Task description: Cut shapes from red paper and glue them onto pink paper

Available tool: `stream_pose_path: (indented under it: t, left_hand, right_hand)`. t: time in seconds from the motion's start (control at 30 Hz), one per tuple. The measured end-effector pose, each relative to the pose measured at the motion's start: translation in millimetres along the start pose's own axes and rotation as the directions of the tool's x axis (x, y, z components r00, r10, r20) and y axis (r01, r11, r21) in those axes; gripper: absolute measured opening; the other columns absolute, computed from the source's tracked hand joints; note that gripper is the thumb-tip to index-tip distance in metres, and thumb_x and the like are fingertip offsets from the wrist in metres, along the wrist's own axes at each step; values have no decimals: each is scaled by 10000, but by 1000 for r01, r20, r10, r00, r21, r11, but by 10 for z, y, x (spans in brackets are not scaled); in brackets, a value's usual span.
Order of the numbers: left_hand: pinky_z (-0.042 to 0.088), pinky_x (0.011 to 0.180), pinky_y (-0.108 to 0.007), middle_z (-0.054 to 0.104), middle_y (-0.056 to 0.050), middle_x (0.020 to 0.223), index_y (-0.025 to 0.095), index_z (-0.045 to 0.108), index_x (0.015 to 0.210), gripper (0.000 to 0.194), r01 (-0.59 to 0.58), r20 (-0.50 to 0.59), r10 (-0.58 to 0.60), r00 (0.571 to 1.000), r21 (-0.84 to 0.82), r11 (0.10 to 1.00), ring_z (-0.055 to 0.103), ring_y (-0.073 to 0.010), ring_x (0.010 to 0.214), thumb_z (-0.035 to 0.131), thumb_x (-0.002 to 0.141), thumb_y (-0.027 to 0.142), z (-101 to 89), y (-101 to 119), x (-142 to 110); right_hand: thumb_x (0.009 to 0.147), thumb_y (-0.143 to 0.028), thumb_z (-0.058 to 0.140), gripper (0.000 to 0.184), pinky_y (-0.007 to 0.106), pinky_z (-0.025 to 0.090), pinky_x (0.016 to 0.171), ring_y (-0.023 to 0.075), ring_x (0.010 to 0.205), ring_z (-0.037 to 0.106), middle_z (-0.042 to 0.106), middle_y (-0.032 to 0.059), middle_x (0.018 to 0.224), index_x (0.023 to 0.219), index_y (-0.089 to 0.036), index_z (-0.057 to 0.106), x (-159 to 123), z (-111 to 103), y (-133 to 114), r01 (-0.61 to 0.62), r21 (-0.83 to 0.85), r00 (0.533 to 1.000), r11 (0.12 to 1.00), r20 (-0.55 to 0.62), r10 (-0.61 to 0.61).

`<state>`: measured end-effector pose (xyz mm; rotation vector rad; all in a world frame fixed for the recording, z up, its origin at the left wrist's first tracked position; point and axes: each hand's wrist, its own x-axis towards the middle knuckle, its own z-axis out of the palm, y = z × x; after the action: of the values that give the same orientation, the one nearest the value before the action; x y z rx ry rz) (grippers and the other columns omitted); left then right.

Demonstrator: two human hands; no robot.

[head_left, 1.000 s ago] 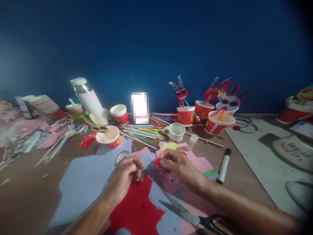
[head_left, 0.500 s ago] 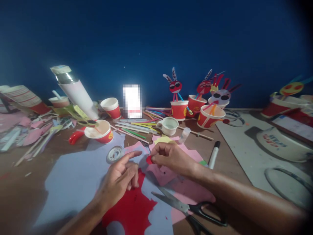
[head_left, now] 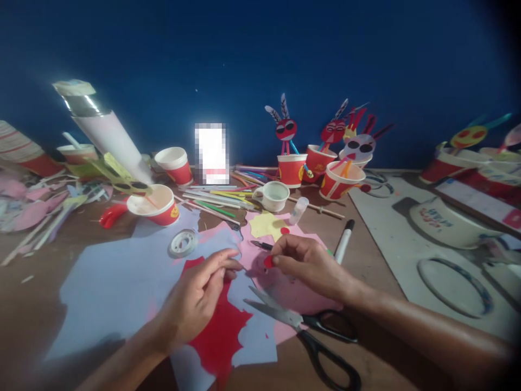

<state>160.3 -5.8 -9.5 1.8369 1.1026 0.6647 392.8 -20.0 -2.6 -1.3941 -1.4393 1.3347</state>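
My right hand pinches a small red paper circle between thumb and fingertips, above pink paper. My left hand, fingers stretched out and close together, hovers over a cut sheet of red paper with nothing visible in it. Below my right hand lie black-handled scissors, their blades slightly apart. A second red paper circle rests by the yellow paper. Part of a dark pen shows just left of my right fingers.
A tape roll, a small glue bottle, a ceramic cup and a marker surround the papers. Paper cups with puppet figures stand behind. A white flask leans at the left, near paper scraps.
My right hand with the red circle has moved right, away from my left hand. The left fingers have drawn closer together. The second red circle and the pen now show.
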Motion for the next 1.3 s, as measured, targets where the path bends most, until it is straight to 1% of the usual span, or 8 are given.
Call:
stream_pose_path:
  t: [0.07,0.2,0.33,0.47,0.67,0.93,1.13,1.3]
  left_hand:
    - [466,806,-251,668,-54,978,228,602,1086,312,-125,59,122,991,67,990,618,-180,879,434,858,96,43,27,-20]
    - [459,792,-277,655,-62,927,204,598,995,261,-354,118,338,934,163,921,588,-187,869,486,817,48,114,106,-29]
    - [454,790,-296,650,-67,928,201,580,942,213,-437,92,428,899,251,864,578,-188,868,527,816,38,157,109,-20]
    - [439,803,-334,637,-82,953,184,578,984,236,-504,133,488,862,316,804,548,-203,890,533,814,26,205,84,-24]
    - [444,767,-374,633,-94,970,169,579,1076,265,-515,141,505,852,406,755,520,-221,877,487,850,66,314,97,-53]
    - [457,778,-409,630,-114,1038,122,581,1066,235,-531,172,524,834,510,677,511,-251,939,490,850,118,353,45,-52]
    - [470,748,-450,629,-125,1064,110,565,1084,276,-502,250,441,862,536,679,519,-283,930,550,812,154,372,90,-45]
    - [465,763,-464,608,-128,1069,127,544,1110,303,-483,249,418,874,541,688,520,-291,939,542,809,160,368,75,-46]
  right_hand:
    - [776,-164,547,53,214,406,558,112,629,558,626,-16,704,745,-181,586,-53,19,63,23,-29,999,999,-28,-24]
    - [794,-160,539,85,224,420,586,127,660,579,649,-11,726,839,-191,604,-111,66,119,72,-126,996,989,-42,-77]
    - [808,-170,534,111,220,416,574,122,627,580,649,-22,708,895,-206,593,-140,75,111,91,-243,994,966,-37,-103]
    - [798,-151,532,150,223,415,584,125,624,588,638,-28,686,925,-214,583,-162,72,76,102,-361,992,927,-37,-124]
    - [796,-159,540,144,217,421,563,131,606,599,649,-16,680,926,-206,577,-176,74,15,77,-438,995,896,-26,-98]
    - [784,-149,529,201,239,440,594,168,674,658,714,4,780,956,-232,594,-155,68,95,78,-568,995,819,-11,-103]
    - [774,-152,526,248,253,446,615,191,700,678,721,11,776,998,-233,595,-132,71,115,77,-626,995,776,-4,-102]
    - [774,-152,524,261,251,451,623,190,718,683,728,16,812,1013,-231,591,-132,88,96,90,-620,995,780,18,-101]
